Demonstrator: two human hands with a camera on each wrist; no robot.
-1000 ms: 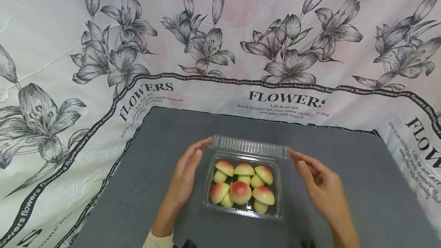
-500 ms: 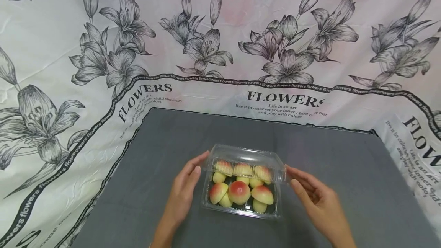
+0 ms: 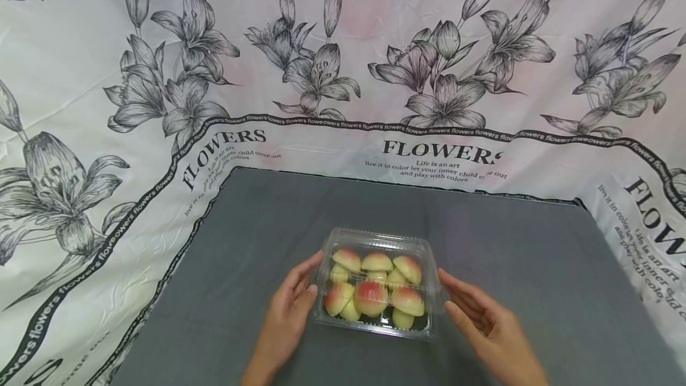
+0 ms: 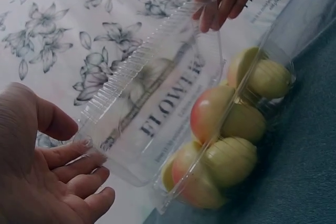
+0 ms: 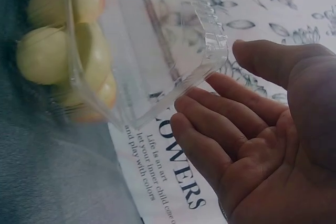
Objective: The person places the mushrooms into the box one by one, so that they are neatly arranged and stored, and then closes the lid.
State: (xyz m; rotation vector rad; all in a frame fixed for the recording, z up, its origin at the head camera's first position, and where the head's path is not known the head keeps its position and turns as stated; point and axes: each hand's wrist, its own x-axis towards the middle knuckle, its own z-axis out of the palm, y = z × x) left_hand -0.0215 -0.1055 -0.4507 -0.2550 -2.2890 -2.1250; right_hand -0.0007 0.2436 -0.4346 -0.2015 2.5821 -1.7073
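Note:
A clear plastic clamshell box (image 3: 375, 333) sits on the dark table, holding several yellow mushroom-shaped pieces (image 3: 371, 298) with red-tinged caps. Its hinged transparent lid (image 4: 152, 98) slants over the pieces, its front edge raised above the base. At the lid's left front corner, my left hand (image 3: 286, 314) pinches the edge between thumb and fingers. My right hand (image 3: 485, 323) holds the opposite corner the same way; in the right wrist view its thumb (image 5: 262, 59) and fingers lie on either side of that corner.
Grey cloth covers the table (image 3: 257, 219). A white fabric backdrop (image 3: 343, 46) printed with black lilies and lettering rises behind it and wraps round both sides.
The lid has swung from upright behind the box forward and down over the pieces. Both hands have moved toward me and lower with its corners.

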